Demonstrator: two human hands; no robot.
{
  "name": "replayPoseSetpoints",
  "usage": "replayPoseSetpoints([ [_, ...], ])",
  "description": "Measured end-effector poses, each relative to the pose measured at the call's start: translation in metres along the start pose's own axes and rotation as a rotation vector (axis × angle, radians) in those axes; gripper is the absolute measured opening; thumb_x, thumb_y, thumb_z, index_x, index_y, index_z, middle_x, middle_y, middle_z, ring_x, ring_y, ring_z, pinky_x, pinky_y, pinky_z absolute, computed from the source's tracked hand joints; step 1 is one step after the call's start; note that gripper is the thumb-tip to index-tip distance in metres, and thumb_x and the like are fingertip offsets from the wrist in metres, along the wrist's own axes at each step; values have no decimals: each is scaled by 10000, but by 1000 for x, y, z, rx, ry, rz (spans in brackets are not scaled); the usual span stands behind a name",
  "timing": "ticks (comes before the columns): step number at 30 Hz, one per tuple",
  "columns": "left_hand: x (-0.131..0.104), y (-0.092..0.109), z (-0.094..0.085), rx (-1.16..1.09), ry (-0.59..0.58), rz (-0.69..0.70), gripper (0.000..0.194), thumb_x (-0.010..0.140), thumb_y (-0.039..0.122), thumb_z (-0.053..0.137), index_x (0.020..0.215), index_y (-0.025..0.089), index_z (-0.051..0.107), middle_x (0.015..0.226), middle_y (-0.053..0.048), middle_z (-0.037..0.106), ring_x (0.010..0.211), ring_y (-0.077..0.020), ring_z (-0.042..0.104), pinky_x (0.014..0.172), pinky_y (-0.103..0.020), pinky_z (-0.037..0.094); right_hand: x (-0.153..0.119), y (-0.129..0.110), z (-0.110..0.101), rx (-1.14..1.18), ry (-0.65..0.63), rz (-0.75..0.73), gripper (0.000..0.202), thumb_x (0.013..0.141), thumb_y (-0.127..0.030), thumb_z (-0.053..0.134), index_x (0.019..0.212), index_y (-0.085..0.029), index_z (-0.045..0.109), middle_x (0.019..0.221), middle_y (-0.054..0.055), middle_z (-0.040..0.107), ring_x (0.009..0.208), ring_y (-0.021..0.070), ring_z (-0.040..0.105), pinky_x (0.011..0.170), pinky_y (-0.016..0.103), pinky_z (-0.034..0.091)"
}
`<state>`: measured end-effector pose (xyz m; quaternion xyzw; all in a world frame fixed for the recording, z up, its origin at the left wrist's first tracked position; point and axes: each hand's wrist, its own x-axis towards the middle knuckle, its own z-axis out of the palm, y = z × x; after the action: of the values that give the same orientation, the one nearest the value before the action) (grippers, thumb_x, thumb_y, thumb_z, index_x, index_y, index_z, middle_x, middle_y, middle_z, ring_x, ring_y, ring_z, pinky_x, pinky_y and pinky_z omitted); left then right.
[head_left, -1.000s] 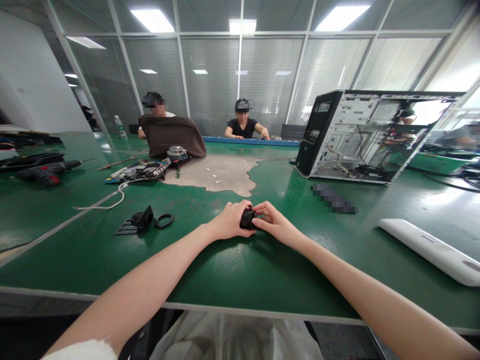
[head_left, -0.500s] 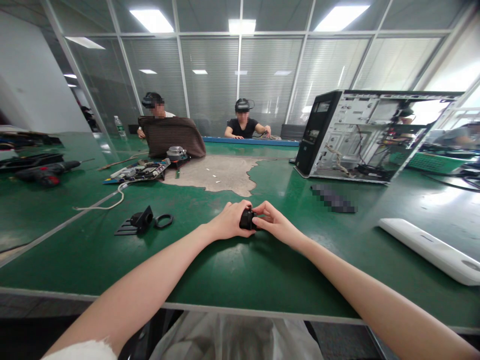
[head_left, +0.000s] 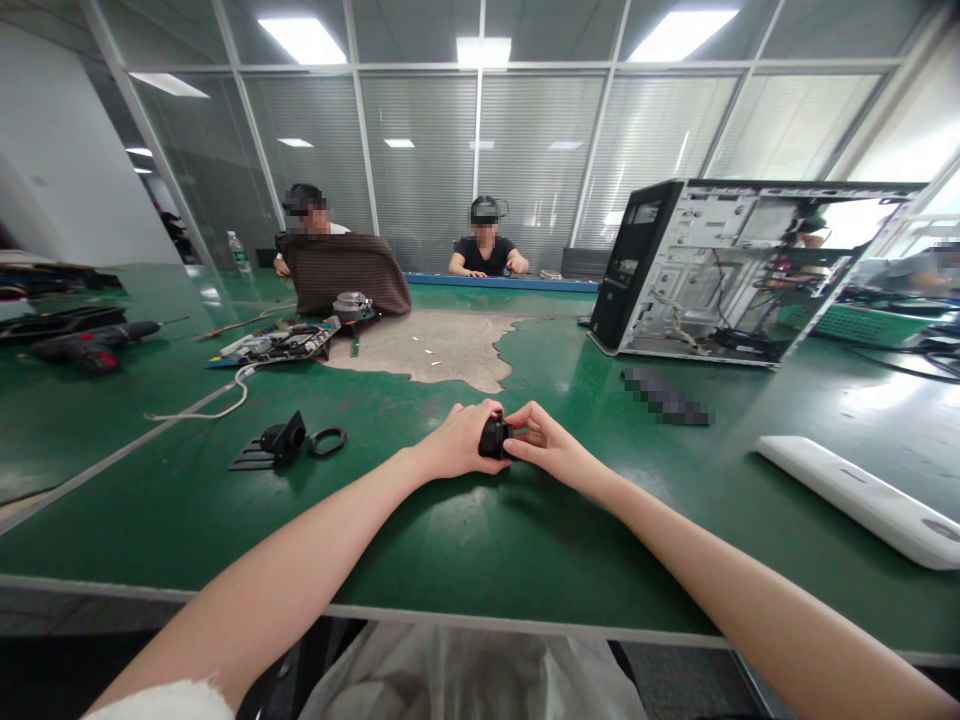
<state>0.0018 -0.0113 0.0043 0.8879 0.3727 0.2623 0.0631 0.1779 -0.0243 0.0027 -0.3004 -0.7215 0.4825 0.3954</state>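
Just above the green table, both my hands close on a small black plastic part (head_left: 493, 438). My left hand (head_left: 459, 440) wraps round its left side, thumb below and fingers over the top. The thumb and fingertips of my right hand (head_left: 546, 440) pinch its right end. Its exact kind is too small to make out, and my fingers hide part of it. To the left on the table lie a black ring (head_left: 328, 441) and a black bracket with a slotted flat base (head_left: 274, 442).
An open computer case (head_left: 645, 270) stands at the back right. A white elongated device (head_left: 855, 500) lies at right, a circuit board (head_left: 277, 345) and power drill (head_left: 97, 345) at left. Bare brown patch (head_left: 442, 345) marks the table. Two people sit across.
My hands and the black part stay almost in place. Across the table, the person in black has drawn one hand inward.
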Motion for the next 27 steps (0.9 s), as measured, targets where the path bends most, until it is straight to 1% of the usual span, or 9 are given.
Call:
replayPoseSetpoints([
  [2, 0, -1, 1, 1, 3, 7, 539, 611, 433, 622, 1023, 197, 366, 929, -31, 532, 850, -218, 513, 747, -325, 334, 1, 1, 1, -13, 19, 15, 202, 743, -292, 558, 874, -216, 425, 897, -1, 525, 785, 125, 559, 730, 303, 457],
  [4, 1, -1, 1, 0, 1, 9, 544, 611, 433, 621, 1028, 197, 364, 926, -30, 532, 852, -217, 514, 749, -326, 333, 1, 3, 0, -28, 22, 41, 230, 748, -300, 550, 923, -224, 421, 913, 1, 523, 761, 122, 562, 724, 307, 458],
  [8, 1, -1, 1, -6, -6, -1, 539, 610, 423, 623, 1030, 201, 367, 934, -32, 534, 861, -220, 516, 755, -332, 331, 2, 4, -1, -48, 22, 87, 269, 746, -288, 552, 973, -221, 424, 962, 20, 508, 786, 128, 559, 745, 320, 452],
  [12, 0, -1, 0, -10, -8, -4, 534, 605, 404, 627, 1026, 199, 370, 936, -34, 535, 877, -229, 516, 755, -334, 331, 0, 1, -2, -4, -40, 16, 299, 696, -227, 615, 923, -216, 422, 933, 12, 518, 870, 144, 542, 776, 313, 445],
  [15, 0, -1, 0, -1, -8, -8, 529, 604, 393, 631, 1022, 199, 371, 937, -32, 535, 872, -228, 520, 753, -332, 333, -1, -1, -1, 27, -50, -10, 316, 676, -212, 637, 901, -219, 414, 922, 4, 522, 880, 141, 539, 776, 303, 445],
  [19, 1, 0, 0, 2, 2, -9, 541, 606, 425, 629, 1023, 200, 368, 943, -33, 537, 877, -229, 519, 756, -333, 336, 0, 1, 0, 14, -3, 15, 203, 751, -277, 554, 892, -217, 420, 904, 4, 530, 799, 125, 557, 733, 301, 456],
  [22, 1, 0, 0, -6, 1, 2, 537, 606, 427, 630, 1020, 200, 373, 937, -33, 539, 871, -226, 519, 752, -332, 339, 0, 4, 1, -14, 20, 49, 227, 754, -302, 543, 928, -220, 423, 921, 13, 529, 762, 127, 566, 710, 315, 465],
  [25, 0, -1, 0, -19, 1, 2, 535, 610, 415, 630, 1028, 205, 372, 949, -31, 540, 882, -224, 520, 763, -335, 337, 1, 5, 0, -44, 61, 39, 298, 720, -290, 579, 970, -214, 434, 989, 35, 516, 821, 144, 568, 771, 342, 454],
  [27, 0, -2, 0, -17, 4, -8, 549, 603, 412, 635, 1037, 209, 367, 971, -34, 538, 899, -227, 518, 776, -341, 335, 2, 3, -3, -63, 121, 15, 315, 701, -280, 597, 966, -207, 442, 1016, 45, 514, 876, 152, 557, 828, 354, 430],
])
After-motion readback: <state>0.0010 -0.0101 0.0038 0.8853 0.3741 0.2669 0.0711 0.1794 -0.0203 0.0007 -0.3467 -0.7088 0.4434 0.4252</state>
